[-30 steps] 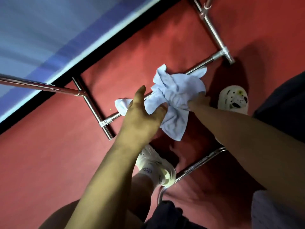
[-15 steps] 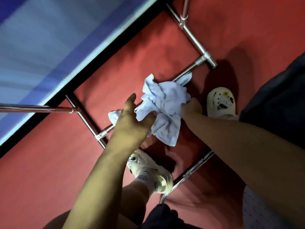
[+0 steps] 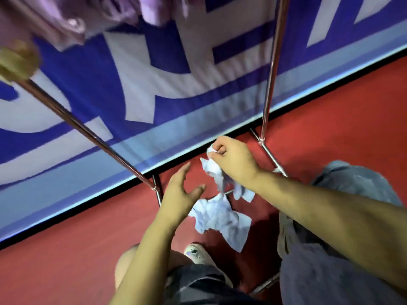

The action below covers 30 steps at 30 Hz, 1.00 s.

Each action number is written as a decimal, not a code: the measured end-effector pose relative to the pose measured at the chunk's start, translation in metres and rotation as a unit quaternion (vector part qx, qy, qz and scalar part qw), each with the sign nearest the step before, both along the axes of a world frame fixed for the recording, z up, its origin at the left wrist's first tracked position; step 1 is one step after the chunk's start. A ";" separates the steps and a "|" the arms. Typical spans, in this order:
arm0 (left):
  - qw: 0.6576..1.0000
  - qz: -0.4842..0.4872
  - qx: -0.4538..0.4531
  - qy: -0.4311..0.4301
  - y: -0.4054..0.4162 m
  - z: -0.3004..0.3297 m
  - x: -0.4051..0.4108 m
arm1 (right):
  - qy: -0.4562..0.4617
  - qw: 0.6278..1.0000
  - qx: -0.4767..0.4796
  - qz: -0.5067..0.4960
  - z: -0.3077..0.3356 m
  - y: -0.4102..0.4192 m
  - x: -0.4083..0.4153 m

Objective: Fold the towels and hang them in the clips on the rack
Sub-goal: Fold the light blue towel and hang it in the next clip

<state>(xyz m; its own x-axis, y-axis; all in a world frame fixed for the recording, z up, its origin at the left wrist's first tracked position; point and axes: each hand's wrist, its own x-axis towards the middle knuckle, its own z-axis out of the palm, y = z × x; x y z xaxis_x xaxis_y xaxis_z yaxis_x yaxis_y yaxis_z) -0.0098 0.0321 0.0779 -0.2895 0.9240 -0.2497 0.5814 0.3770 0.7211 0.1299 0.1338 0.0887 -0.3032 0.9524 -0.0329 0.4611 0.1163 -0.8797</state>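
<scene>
Red floor [image 3: 66, 260] meets a blue banner [image 3: 154, 73] with large white lettering along a black base strip [image 3: 92, 202]. 1 pale perforated clog [image 3: 196, 254] rests on the floor beside grey shorts [image 3: 330, 271].

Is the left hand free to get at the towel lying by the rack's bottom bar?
Probably yes: the left hand is open, holds nothing and hovers beside the lower towel, with nothing between them.

Floor's a red mat [image 3: 66, 249] running up to a blue-and-white banner [image 3: 136, 89] along its far edge, with the chrome rack's [image 3: 267, 89] base bars sitting right on it, a crumpled pale blue towel [image 3: 222, 219] over the low bar, and a white shoe [image 3: 196, 254] (only partly visible) planted nearby.
</scene>
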 end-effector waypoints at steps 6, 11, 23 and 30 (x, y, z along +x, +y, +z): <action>0.986 0.018 0.163 0.038 -0.006 0.097 0.015 | 0.047 0.995 0.049 0.066 0.136 -0.007 -0.004; 0.973 0.051 0.216 0.060 -0.009 0.149 0.009 | 0.123 0.986 0.083 0.080 0.211 -0.004 0.006; 0.929 0.102 0.255 -0.246 -0.015 0.233 0.012 | 0.117 0.988 -0.007 0.101 0.206 0.021 0.026; 0.870 0.193 0.214 -0.399 0.013 0.242 0.033 | 0.131 0.955 -0.026 0.264 0.183 -0.019 0.033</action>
